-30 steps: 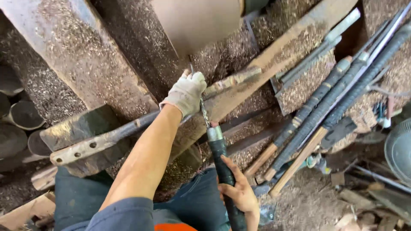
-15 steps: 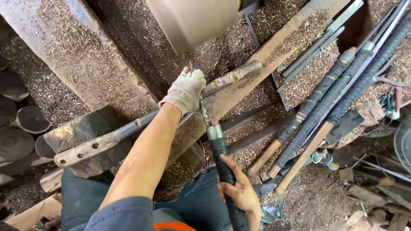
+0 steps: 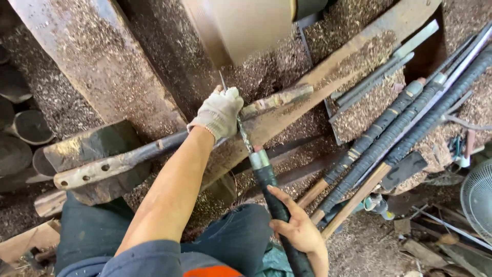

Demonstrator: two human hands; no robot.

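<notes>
Gripping a black-wrapped chisel (image 3: 266,179), bare right hand (image 3: 297,231); gloved left hand (image 3: 219,114) clasps its steel blade.

From my feed, the pale wood blank (image 3: 246,25) at the top is motion-blurred and cut off by the frame's upper edge, so I can't make out its surface or full length. My gloved left hand (image 3: 218,114) covers the spot where the thin blade of the black-handled turning tool (image 3: 266,190) crosses the metal rest bar (image 3: 169,149), and the blade tip blurs against the blank. The handle's butt runs off the bottom edge under my bare right hand (image 3: 297,228), and the white fan (image 3: 476,197) is cropped at the right.
</notes>
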